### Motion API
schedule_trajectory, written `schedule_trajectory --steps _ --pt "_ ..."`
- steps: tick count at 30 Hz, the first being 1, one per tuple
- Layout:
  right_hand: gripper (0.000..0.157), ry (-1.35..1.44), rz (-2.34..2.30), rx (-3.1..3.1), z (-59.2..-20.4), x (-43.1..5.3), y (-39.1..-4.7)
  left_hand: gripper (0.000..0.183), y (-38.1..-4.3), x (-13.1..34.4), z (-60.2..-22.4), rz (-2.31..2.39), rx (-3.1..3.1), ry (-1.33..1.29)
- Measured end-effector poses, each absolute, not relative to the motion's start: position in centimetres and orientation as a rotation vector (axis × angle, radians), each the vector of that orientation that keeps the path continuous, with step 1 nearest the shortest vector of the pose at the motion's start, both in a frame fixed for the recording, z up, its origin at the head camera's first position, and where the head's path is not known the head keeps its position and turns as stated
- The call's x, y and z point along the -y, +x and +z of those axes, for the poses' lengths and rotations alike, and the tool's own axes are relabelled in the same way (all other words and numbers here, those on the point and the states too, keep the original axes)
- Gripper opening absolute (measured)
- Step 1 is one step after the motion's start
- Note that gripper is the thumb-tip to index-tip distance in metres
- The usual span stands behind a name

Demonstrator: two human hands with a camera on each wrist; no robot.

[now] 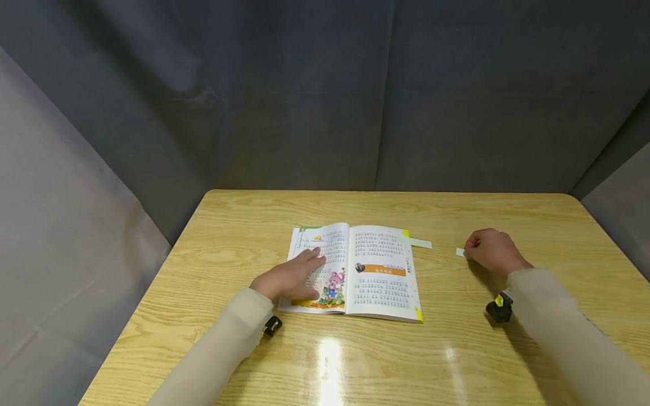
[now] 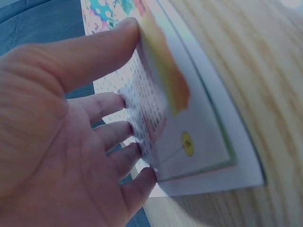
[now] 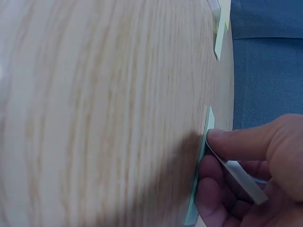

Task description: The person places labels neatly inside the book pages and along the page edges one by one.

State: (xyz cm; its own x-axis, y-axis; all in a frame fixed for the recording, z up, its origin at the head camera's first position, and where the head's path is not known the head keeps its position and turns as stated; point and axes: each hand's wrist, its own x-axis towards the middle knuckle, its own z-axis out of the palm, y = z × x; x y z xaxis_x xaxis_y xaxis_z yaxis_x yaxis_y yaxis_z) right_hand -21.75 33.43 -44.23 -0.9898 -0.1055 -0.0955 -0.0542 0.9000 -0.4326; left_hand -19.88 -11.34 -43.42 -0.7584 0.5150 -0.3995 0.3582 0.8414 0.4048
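Rests spread left hand (image 1: 291, 276) on book (image 1: 383, 301), pinches paper strip (image 3: 245, 181) in right hand (image 1: 492, 250): likely light, bendy, best held near one end.

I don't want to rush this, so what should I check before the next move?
1. Book open on the table: ok.
2. Left hand touching the left page: ok.
3. Right hand pinching a pale strip: ok.
4. Strip free of the green pad: cannot tell, contact is partly hidden.
5. Pale tab sticking out past the right page: ok.
6. Strip at the book: not ok, it's off to the right.
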Motion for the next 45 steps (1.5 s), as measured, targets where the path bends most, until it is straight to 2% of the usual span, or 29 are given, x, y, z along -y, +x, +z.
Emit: schedule_trajectory --steps 45 --pt "0.020 0.013 -0.729 -2.831 -43.84 -33.99 -22.17 0.081 -19.89 11.27 -43.39 0.387 -2.520 0.642"
